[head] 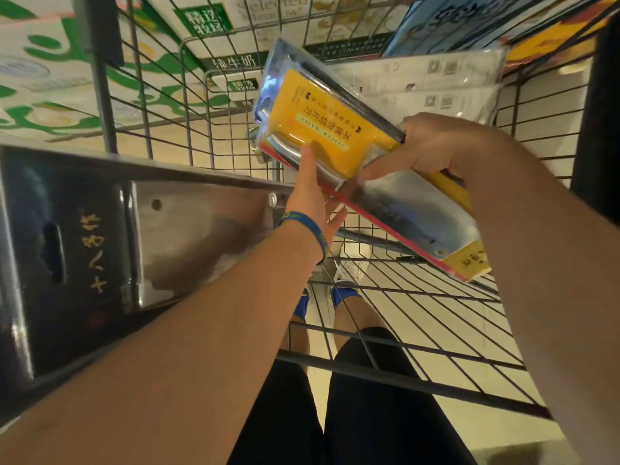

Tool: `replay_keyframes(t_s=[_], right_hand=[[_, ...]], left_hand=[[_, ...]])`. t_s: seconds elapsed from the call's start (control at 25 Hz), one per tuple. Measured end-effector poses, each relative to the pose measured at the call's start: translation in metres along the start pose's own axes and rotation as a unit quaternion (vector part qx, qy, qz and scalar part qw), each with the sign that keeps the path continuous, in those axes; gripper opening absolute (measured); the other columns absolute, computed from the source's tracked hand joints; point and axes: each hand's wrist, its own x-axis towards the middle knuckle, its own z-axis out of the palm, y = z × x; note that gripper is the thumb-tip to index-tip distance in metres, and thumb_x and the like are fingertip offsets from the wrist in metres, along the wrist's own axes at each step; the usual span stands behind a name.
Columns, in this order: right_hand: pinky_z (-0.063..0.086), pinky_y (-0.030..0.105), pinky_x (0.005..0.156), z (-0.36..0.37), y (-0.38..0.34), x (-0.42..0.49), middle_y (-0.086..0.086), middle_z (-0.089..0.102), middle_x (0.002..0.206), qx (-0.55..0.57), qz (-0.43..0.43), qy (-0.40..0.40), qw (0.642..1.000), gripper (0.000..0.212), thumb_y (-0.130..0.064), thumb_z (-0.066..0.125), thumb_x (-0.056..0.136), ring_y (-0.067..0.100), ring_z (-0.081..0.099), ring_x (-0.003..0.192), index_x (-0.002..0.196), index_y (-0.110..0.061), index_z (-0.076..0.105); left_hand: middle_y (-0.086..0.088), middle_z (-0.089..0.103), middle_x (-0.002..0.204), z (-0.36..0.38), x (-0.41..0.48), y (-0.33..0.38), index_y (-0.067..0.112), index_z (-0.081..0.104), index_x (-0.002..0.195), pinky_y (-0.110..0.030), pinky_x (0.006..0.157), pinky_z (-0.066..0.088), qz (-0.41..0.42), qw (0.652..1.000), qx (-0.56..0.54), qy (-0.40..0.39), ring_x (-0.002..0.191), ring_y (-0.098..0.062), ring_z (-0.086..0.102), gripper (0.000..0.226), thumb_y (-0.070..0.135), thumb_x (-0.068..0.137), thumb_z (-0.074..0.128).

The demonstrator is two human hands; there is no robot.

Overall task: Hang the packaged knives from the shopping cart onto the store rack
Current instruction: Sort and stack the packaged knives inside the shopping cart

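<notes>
A packaged knife [339, 135] with a yellow card and clear blister is held above the wire shopping cart [419, 330]. My right hand [432, 146] grips its middle from the right, fingers curled round the edge. My left hand [310, 193] touches the pack's lower left side, thumb up against the yellow card and fingers spread beneath it. The steel blade shows through the plastic toward the lower right. More knife packages [432, 82], seen from their white backs, lean in the cart's far end. The store rack is out of sight.
A large dark and steel knife-shaped display [100, 250] lies at the left. Green and white milk cartons [60, 68] stand beyond the cart's far left. My legs and shoes show through the cart's mesh floor. A dark upright edge [600, 129] stands at the right.
</notes>
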Motion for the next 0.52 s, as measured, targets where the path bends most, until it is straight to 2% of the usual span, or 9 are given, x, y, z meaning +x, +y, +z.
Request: replay_keyframes(t_s=[0.08, 0.16, 0.28, 0.4, 0.52], right_hand=[[0.049, 0.032, 0.067, 0.004, -0.001, -0.004, -0.010, 0.074, 0.073, 0.050, 0.005, 0.042, 0.998, 0.075, -0.095, 0.071, 0.034, 0.016, 0.068, 0.078, 0.084, -0.039, 0.075], [0.044, 0.031, 0.064, 0.010, -0.002, -0.003, -0.007, 0.070, 0.074, 0.112, 0.020, 0.097, 0.989, 0.086, -0.104, 0.058, 0.043, 0.014, 0.065, 0.078, 0.082, -0.029, 0.074], [0.041, 0.032, 0.061, 0.021, -0.004, 0.005, -0.001, 0.062, 0.068, 0.073, 0.014, 0.190, 0.979, 0.081, -0.098, 0.049, 0.065, 0.020, 0.062, 0.072, 0.065, -0.019, 0.064], [0.045, 0.035, 0.065, 0.024, 0.007, 0.009, 0.006, 0.062, 0.065, 0.023, 0.009, 0.265, 0.964, 0.085, -0.094, 0.047, 0.070, 0.024, 0.059, 0.067, 0.066, -0.012, 0.067], [0.039, 0.032, 0.058, 0.020, 0.022, 0.010, 0.004, 0.058, 0.059, 0.019, 0.004, 0.315, 0.949, 0.080, -0.089, 0.051, 0.075, 0.023, 0.055, 0.062, 0.066, -0.011, 0.067]], left_hand=[[-0.001, 0.070, 0.113, -0.003, -0.001, -0.006, 0.026, 0.062, 0.117, -0.033, 0.073, 0.056, 0.000, 0.999, 0.043, -0.017, 0.099, -0.017, 0.068, 0.051, 0.062, 0.081, 0.069], [0.000, 0.069, 0.096, -0.005, 0.001, -0.006, 0.018, 0.064, 0.119, -0.026, 0.063, 0.054, 0.000, 0.998, 0.057, 0.008, 0.079, -0.015, 0.065, 0.058, 0.052, 0.075, 0.080], [0.000, 0.065, 0.072, -0.001, -0.003, -0.004, 0.010, 0.062, 0.116, -0.022, 0.049, 0.048, 0.023, 0.992, 0.090, 0.083, 0.057, -0.015, 0.056, 0.055, 0.038, 0.072, 0.083], [-0.005, 0.065, 0.082, 0.006, -0.015, -0.014, 0.011, 0.063, 0.098, -0.019, 0.044, 0.046, 0.043, 0.983, 0.101, 0.149, 0.058, -0.016, 0.058, 0.042, 0.036, 0.070, 0.081], [-0.004, 0.066, 0.078, 0.007, -0.025, -0.024, 0.015, 0.060, 0.082, -0.020, 0.043, 0.048, 0.066, 0.974, 0.093, 0.197, 0.058, -0.017, 0.060, 0.040, 0.043, 0.067, 0.083]])
